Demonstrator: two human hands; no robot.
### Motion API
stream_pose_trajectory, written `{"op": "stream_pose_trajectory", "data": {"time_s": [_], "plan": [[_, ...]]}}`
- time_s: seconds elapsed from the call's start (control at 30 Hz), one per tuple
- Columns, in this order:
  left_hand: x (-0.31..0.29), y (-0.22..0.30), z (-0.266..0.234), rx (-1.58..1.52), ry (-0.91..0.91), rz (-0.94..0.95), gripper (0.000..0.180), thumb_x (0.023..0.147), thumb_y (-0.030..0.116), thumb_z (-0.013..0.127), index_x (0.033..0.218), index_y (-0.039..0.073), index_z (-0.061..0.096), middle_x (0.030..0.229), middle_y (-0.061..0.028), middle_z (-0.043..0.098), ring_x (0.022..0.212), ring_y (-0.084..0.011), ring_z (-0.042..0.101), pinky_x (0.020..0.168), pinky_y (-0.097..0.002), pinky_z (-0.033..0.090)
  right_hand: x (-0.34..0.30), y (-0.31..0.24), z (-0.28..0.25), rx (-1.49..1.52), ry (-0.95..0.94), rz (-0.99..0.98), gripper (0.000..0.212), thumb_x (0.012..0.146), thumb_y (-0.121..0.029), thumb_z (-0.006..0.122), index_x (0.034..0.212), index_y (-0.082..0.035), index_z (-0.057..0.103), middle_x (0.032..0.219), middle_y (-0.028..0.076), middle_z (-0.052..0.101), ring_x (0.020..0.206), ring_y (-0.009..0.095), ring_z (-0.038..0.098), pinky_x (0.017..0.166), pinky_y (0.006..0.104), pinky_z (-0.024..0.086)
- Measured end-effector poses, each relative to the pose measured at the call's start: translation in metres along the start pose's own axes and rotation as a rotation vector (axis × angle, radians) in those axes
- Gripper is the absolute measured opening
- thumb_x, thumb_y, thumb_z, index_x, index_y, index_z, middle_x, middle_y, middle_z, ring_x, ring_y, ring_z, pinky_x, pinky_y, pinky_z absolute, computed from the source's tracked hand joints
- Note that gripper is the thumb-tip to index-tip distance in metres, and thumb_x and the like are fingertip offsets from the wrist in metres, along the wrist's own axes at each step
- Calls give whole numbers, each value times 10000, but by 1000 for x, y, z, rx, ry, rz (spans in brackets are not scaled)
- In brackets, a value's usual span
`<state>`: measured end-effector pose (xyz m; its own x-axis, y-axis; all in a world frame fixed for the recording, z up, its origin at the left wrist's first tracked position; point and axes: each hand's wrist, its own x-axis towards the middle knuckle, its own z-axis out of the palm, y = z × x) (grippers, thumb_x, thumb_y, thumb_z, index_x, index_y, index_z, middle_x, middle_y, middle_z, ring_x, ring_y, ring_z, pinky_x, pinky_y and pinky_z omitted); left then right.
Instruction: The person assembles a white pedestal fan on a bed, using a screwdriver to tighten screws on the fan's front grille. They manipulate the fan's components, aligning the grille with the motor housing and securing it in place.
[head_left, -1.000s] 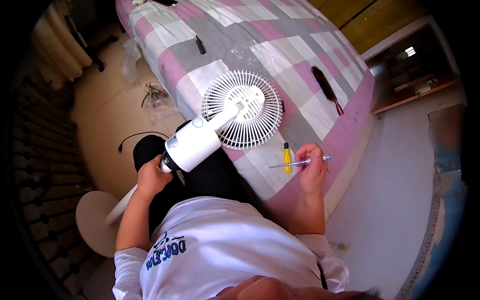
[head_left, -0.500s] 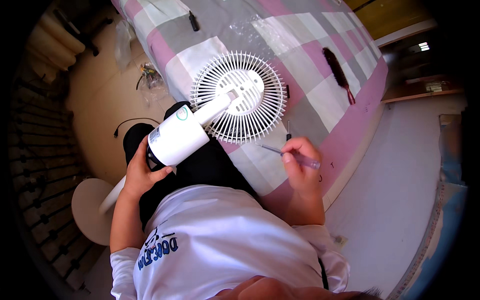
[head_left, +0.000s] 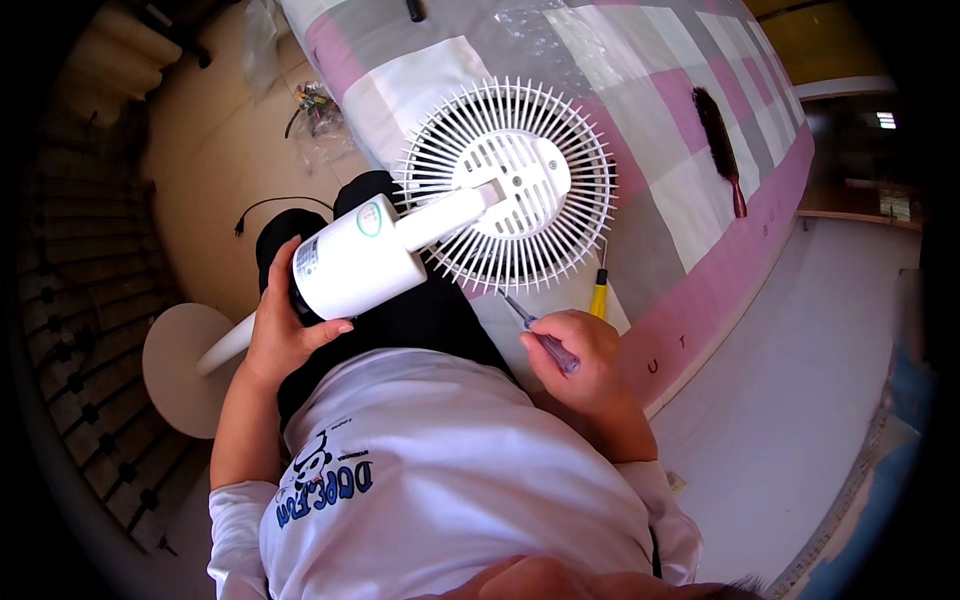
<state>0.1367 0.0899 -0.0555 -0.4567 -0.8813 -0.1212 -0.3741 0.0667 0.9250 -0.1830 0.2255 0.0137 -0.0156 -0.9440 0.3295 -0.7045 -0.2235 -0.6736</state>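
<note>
A white electric fan lies across my lap and the bed's edge, its round slatted grille (head_left: 585, 165) face down and its thick cylindrical body (head_left: 360, 265) toward me. My left hand (head_left: 280, 325) is wrapped round the lower end of that body. From there a white pole runs down left to a round base plate (head_left: 185, 370). In my right hand (head_left: 580, 360) is a screwdriver with a clear purplish handle (head_left: 552, 350). Its shaft points up left, with the tip near the grille's lower edge. A second screwdriver with a yellow and black handle (head_left: 599, 295) lies on the bed right of the grille.
A checked pink, grey and white bedspread (head_left: 660, 230) covers the bed. On it lie a dark bristle brush (head_left: 715, 140), a black object (head_left: 415, 10) and clear plastic wrap (head_left: 530, 20). Bagged cables (head_left: 318, 110) and a black plug cord (head_left: 270, 203) are on the floor. Dark railings (head_left: 90, 350) stand left.
My right hand has moved left and slightly down with the screwdriver, bringing it closer to the fan. The view has shifted, and the second screwdriver's yellow handle now shows. My left hand keeps its hold.
</note>
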Motion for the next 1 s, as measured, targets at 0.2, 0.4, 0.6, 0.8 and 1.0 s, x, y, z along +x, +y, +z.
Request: {"op": "stream_pose_trajectory", "data": {"time_s": [0.2,0.4,0.6,0.8,1.0], "plan": [[0,3,6,-46,42,83,1139,608,376,923,1492,18,301,1318,-211,569,1240,-335,553,1052,-407,423,8,-15,1,-112,-45,35,246,765,-17,753,941,-67,590,801,91,631,675,291,621,583,368,484],[-2,2,5,-26,37,94,1126,611,375,920,1498,39,313,1323,-199,569,1235,-326,554,1033,-401,436,5,-14,12,-147,-48,39,251,769,-14,748,950,-53,579,800,102,619,698,307,615,604,385,481],[-3,-1,8,26,79,117,1104,587,341,929,1489,91,344,1280,-195,600,1143,-346,612,914,-399,518,12,-7,13,-186,-101,38,194,794,-41,732,925,-70,592,793,87,613,716,300,612,624,381,483],[-4,-10,9,-2,90,131,1109,587,336,931,1497,105,340,1299,-187,591,1146,-329,611,894,-393,526,14,-16,5,-236,-164,-43,163,794,-30,738,894,-56,613,783,91,626,649,273,600,579,353,472],[-5,-11,7,-5,75,119,1104,602,344,925,1507,124,333,1304,-174,589,1156,-315,602,872,-380,526,30,-17,2,-232,-215,-68,148,775,-53,744,864,-66,627,769,85,624,647,268,598,567,370,463]]}}
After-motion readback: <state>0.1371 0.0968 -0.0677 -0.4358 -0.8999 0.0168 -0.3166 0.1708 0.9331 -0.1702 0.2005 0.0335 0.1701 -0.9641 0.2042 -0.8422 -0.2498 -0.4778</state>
